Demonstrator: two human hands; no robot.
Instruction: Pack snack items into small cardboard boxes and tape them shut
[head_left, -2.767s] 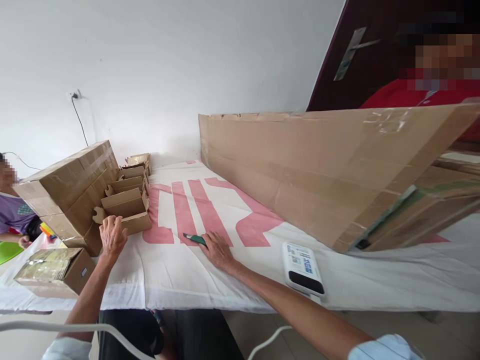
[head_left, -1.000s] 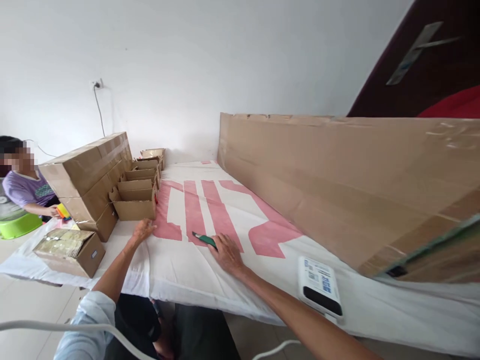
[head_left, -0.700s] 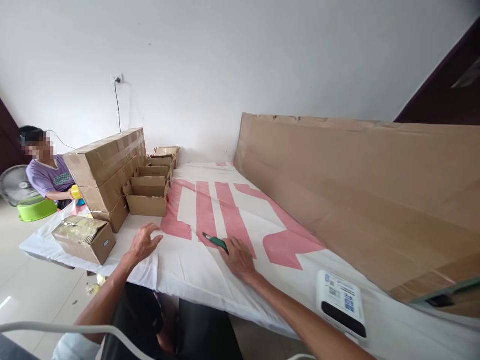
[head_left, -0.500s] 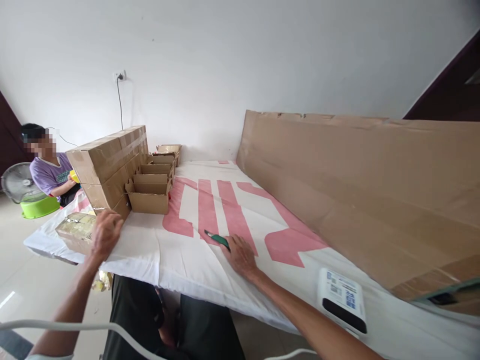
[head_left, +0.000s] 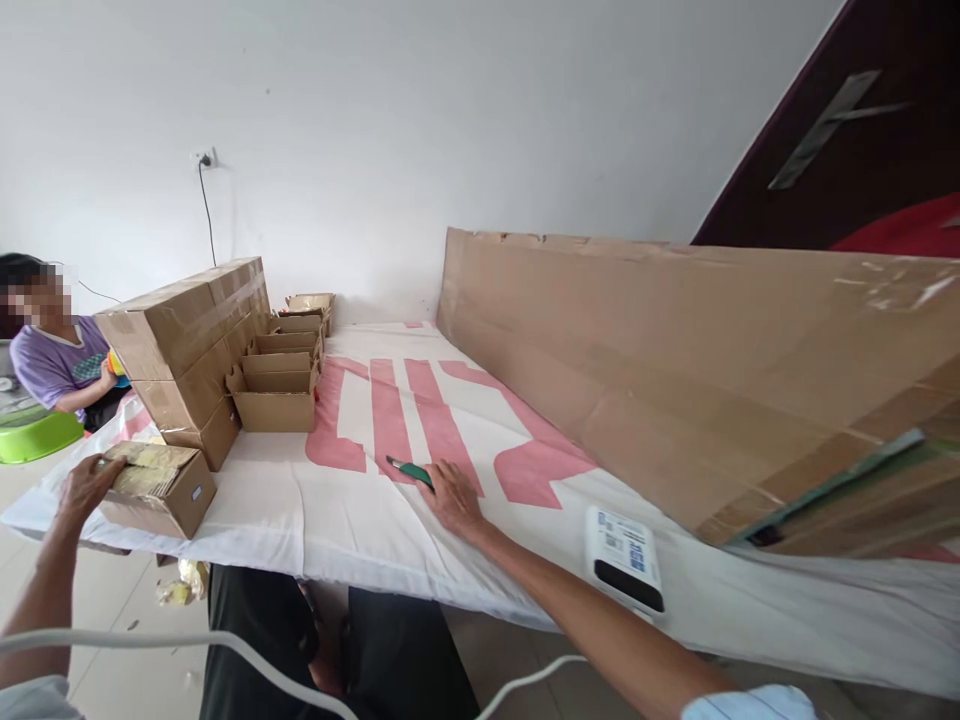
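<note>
While the right hand (head_left: 454, 497) clasps a knife (head_left: 412, 472), the left hand (head_left: 88, 487), grip unclear, touches a box (head_left: 161, 490), likely stiff, best held by both ends.

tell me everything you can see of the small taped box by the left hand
The small taped box is brown and looks like cardboard. Its top appears closed under shiny, wrinkled, yellowish tape, and a small pale label with a dark border sits on its right end. It rests flat near the front edge of the white cloth, in front of the stacked cartons; whether it touches them is unclear. The left hand is at its left end, fingertips apparently on the top edge.
</note>
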